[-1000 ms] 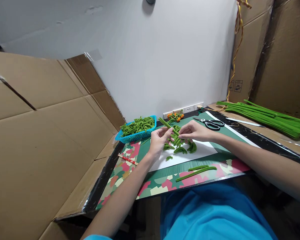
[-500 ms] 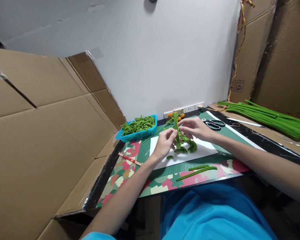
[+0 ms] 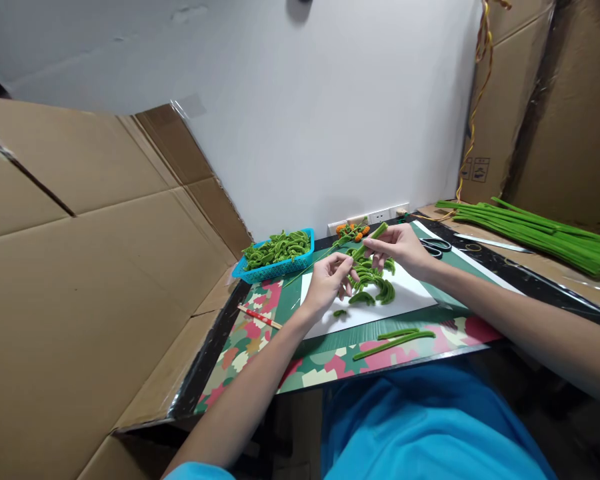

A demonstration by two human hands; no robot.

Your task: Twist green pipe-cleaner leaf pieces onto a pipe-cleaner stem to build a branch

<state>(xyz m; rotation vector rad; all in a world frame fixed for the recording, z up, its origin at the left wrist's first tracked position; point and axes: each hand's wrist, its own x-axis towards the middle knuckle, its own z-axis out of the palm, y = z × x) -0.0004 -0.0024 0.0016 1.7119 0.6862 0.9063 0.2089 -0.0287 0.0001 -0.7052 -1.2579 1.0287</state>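
Observation:
A short bundle of fuzzy green pipe cleaners is held up between both hands, slanting up to the right. My right hand is closed round its upper part, with thumb and fingers pressed together. At the lower left end, my left hand pinches it between thumb and fingertips. Below them, curved pipe cleaner pieces lie on a white sheet of paper; the hands partly cover them. One small curved piece lies apart, near the left side of the sheet.
A blue basket of curled green pieces stands at the back left. Orange pieces lie behind the hands. Black-handled scissors and long green pipe cleaners are to the right. Loose stems and a red-wrapped stick lie in front.
The bundle has tipped from upright to slanting right. My right hand has moved from beside it to gripping its upper part, and now partly hides the scissors.

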